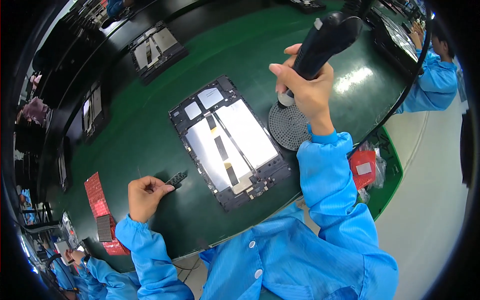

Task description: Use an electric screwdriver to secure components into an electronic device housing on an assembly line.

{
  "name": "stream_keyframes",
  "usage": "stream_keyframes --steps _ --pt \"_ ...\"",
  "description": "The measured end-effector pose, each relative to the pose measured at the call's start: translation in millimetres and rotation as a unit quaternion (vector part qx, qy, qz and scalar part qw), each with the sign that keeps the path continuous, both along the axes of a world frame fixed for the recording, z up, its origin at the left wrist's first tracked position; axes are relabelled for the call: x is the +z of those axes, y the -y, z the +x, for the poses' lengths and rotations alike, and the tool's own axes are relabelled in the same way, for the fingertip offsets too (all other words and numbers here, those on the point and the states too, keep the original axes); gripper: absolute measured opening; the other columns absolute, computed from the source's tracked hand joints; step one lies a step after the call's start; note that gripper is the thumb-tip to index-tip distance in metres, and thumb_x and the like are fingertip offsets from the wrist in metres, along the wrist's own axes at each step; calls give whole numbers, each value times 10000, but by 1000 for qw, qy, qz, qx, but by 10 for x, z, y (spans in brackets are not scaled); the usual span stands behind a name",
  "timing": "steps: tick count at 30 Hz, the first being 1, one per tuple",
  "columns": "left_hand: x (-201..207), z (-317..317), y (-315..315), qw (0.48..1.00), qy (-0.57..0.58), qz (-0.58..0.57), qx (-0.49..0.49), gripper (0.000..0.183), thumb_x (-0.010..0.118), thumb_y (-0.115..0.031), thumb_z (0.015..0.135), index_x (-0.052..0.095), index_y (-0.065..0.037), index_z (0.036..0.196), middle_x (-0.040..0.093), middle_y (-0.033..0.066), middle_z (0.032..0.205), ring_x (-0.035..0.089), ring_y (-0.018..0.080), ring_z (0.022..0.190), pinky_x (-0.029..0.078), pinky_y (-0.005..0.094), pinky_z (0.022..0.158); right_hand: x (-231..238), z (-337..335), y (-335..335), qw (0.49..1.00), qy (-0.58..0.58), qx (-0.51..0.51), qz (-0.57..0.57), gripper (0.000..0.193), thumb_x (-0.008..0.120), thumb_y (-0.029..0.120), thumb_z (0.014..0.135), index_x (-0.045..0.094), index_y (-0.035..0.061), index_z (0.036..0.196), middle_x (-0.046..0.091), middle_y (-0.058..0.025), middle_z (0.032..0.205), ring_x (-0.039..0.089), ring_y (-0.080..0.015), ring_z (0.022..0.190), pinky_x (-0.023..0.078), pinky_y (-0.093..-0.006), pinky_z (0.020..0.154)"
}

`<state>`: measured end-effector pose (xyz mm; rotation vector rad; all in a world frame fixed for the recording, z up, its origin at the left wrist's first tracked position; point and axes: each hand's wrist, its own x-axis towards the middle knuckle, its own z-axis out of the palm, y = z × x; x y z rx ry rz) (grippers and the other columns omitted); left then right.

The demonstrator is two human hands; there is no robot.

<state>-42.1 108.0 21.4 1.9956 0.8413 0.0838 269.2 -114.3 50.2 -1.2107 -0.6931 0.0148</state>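
In my right hand [311, 87] is a black electric screwdriver [327, 42], its body tilted up and away. Its lower end reaches the round grey perforated screw tray [286, 129]. My left hand [143, 198] pinches a small dark flat strip [176, 178] between thumb and fingers, just above the table. Between the hands lies an opened tablet [252, 134] with a black frame, silvery battery panels and dark flex cables. The left hand is left of the tablet's near end, apart from it. What the screwdriver's tip touches is too small to tell.
Left of my left hand, red bubble wrap [96, 192] carries a dark ribbed block [104, 228]. More opened devices [155, 47] stand along the black line beyond the green table [210, 57]. A green bin [392, 167] with red packaging sits at right. Co-workers in blue [435, 85] flank the table.
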Motion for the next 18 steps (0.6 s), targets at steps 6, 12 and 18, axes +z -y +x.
stream_keyframes --steps 6,12,18 --pt "-21 12 4 1000 22 17 3 114 764 17 697 660 43 736 599 21 639 527 49 576 417 188 523 -58 48 -27 1000 12 1 -3 295 735 -15 734 559 -27 970 599 -42 622 565 -114 480 438 -236 462" --pt "-35 -2 -12 999 37 21 -16 158 788 14 660 680 23 774 571 3 685 507 48 605 403 189 522 -75 48 -26 1000 4 -1 -5 303 769 10 722 560 -15 941 592 -30 604 551 -93 481 429 -222 437" --pt "85 -66 -13 994 -20 90 -60 186 807 -13 637 688 10 777 562 20 652 497 64 590 404 213 516 -48 -57 -124 999 -34 -13 -16 314 767 12 726 574 -3 973 597 -17 636 546 -84 493 415 -218 439"
